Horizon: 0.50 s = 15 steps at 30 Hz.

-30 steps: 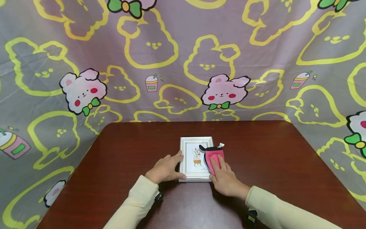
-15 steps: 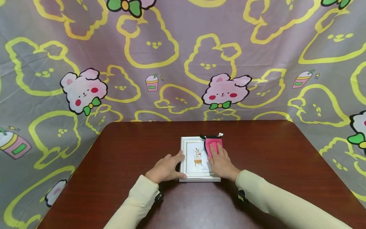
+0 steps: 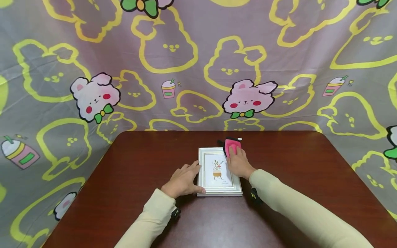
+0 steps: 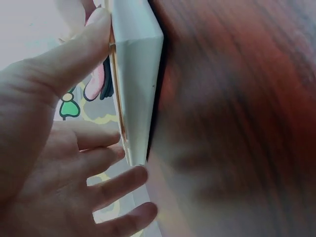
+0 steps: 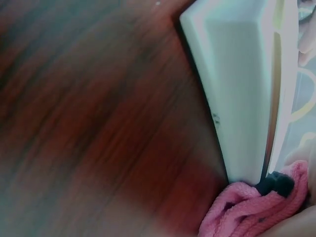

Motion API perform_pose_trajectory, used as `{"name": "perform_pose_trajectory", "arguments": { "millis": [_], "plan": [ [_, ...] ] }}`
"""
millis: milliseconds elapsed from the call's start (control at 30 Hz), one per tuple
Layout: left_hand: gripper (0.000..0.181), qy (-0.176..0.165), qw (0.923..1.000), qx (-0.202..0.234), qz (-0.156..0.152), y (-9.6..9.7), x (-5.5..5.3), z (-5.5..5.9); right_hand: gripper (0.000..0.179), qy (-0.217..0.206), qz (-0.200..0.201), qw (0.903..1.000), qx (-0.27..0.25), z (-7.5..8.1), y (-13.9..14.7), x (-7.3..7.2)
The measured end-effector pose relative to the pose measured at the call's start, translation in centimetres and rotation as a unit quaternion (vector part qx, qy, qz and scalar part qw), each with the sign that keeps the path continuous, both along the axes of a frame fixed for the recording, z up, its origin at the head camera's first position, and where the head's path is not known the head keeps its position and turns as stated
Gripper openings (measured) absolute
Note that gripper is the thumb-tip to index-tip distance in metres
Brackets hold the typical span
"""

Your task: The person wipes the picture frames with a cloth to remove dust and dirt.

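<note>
In the head view a white picture frame [image 3: 201, 172], with a potted-plant print inside, lies flat on the dark red table. My left hand [image 3: 182, 181] steadies its left edge, the thumb resting at the near-left corner. In the left wrist view that thumb [image 4: 79, 52] touches the frame's edge [image 4: 138, 74], while the other fingers reach along it, fairly straight and spread. My right hand [image 3: 240, 163] holds a pink cloth [image 3: 232, 144] with black trim against the frame's far-right corner. The right wrist view shows the cloth [image 5: 242, 207] bunched in folds over the frame's side [image 5: 237, 89]; the fingertips are hidden there.
The brown-red table [image 3: 149, 155] has rounded far corners and extends on both sides of the frame. Behind it hangs a grey curtain [image 3: 198, 51] with yellow bear outlines and pink bunnies.
My right hand has slid the pink cloth away from me along the frame's right side, up to the far-right corner. The left hand stays at the left edge.
</note>
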<state>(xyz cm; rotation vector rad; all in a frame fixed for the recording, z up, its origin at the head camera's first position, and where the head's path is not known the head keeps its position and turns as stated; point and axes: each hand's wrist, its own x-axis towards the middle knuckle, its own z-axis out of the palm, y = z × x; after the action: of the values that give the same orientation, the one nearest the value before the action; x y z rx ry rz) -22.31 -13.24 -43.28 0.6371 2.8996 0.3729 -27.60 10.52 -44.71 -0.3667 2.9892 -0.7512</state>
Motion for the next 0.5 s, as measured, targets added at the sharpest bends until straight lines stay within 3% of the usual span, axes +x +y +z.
{"name": "perform_pose_trajectory", "arguments": {
  "millis": [133,267,500],
  "plan": [
    [0.091,0.022,0.9997,-0.007,-0.003,0.0,-0.1,0.1,0.054,0.020,0.013,0.9997,0.010,-0.1,0.0,-0.2],
    [0.090,0.034,0.9993,-0.009,-0.007,-0.1,-0.1,0.0,0.056,0.015,0.015,0.9997,0.009,-0.3,0.2,0.1],
    [0.093,0.036,0.9993,0.005,-0.008,-0.1,-0.2,-0.4,0.057,0.024,0.025,0.9994,-0.007,-0.6,0.7,2.8]
  ]
}}
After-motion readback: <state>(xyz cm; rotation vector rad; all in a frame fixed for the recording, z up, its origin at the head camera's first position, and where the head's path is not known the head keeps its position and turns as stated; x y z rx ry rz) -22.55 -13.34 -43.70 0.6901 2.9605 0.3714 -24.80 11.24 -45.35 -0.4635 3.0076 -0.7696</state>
